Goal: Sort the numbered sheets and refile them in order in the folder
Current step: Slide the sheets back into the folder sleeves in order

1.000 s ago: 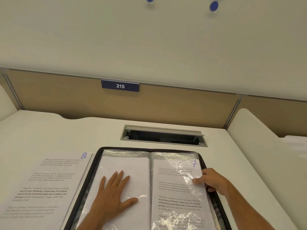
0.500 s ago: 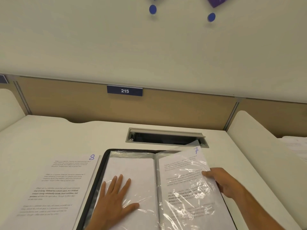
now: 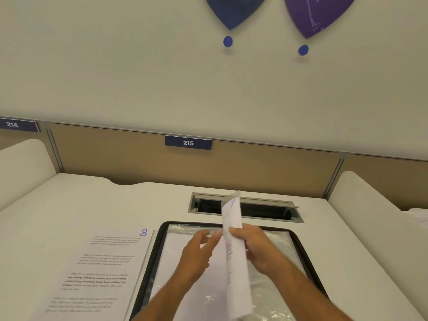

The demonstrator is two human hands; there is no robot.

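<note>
A black-edged folder [image 3: 154, 256] lies open on the desk, with clear plastic sleeves inside. The sleeve holding sheet 7 [image 3: 232, 216] stands nearly upright over the spine, seen almost edge-on. My right hand [image 3: 256, 247] grips that sheet's outer edge from the right. My left hand [image 3: 200, 251] is lifted off the left page, and its straight fingers reach up to the standing sheet from the left. Sheet 8 [image 3: 99, 269] lies flat on the desk just left of the folder, printed side up.
A grey cable hatch [image 3: 268, 208] is sunk into the desk behind the folder. Padded white dividers [image 3: 361, 205] flank the desk on both sides. More paper [image 3: 418, 216] lies beyond the right divider. A tan back panel carries the label 215 [image 3: 188, 142].
My right hand has swung sheet 7 up from the right page until it stands upright over the spine. My left hand has risen off the left page and moved to the sheet. The view has tilted upward.
</note>
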